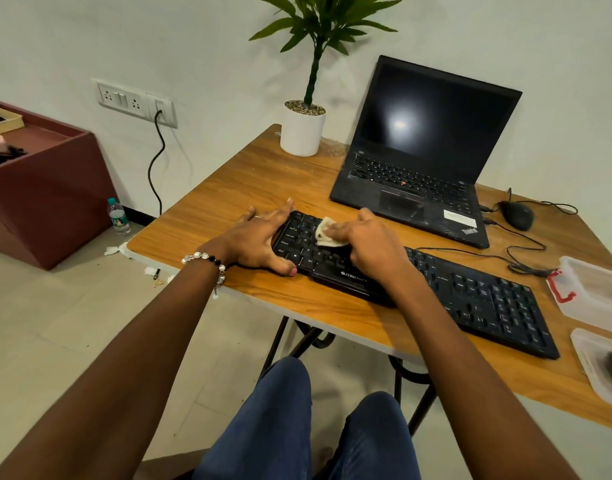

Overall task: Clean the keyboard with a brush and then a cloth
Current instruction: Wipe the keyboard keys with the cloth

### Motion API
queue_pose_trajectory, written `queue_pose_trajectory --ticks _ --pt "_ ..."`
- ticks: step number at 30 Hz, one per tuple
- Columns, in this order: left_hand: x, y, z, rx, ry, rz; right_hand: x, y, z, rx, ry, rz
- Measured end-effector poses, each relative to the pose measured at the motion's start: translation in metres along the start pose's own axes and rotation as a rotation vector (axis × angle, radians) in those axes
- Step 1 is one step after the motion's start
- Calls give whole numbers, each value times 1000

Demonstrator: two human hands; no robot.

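Observation:
A black keyboard (471, 292) lies slanted across the wooden table (249, 174). My left hand (259, 239) grips the keyboard's left end, thumb at the front edge and fingers over the far edge. My right hand (370, 244) holds a small cream cloth (323, 232) and presses it onto the keys at the left part of the keyboard. Most of the cloth is hidden under my fingers. No brush is visible.
An open black laptop (426, 150) stands behind the keyboard, with a potted plant (303, 131) to its left and a wired mouse (516, 214) to its right. Two clear plastic containers (595, 289) sit at the right edge. A maroon cabinet (48, 188) and a bottle (118, 216) are on the floor left.

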State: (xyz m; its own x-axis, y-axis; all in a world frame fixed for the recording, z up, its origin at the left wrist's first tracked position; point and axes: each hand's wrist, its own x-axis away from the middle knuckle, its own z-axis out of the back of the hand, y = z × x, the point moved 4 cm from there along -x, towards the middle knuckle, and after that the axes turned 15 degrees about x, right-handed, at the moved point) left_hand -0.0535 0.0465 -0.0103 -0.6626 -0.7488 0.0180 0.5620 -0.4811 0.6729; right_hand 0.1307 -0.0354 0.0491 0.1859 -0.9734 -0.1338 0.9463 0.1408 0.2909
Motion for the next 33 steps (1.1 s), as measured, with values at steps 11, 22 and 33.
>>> queue_pose_trajectory --ticks 11,22,33 --pt "-2 -1 -2 -33 3 -57 8 -60 2 -244 16 64" --pt "-2 0 -2 -13 8 -42 0 -53 -3 -205 43 -63" --pt "0 2 -1 -8 9 -21 1 -27 -9 -112 45 -61"
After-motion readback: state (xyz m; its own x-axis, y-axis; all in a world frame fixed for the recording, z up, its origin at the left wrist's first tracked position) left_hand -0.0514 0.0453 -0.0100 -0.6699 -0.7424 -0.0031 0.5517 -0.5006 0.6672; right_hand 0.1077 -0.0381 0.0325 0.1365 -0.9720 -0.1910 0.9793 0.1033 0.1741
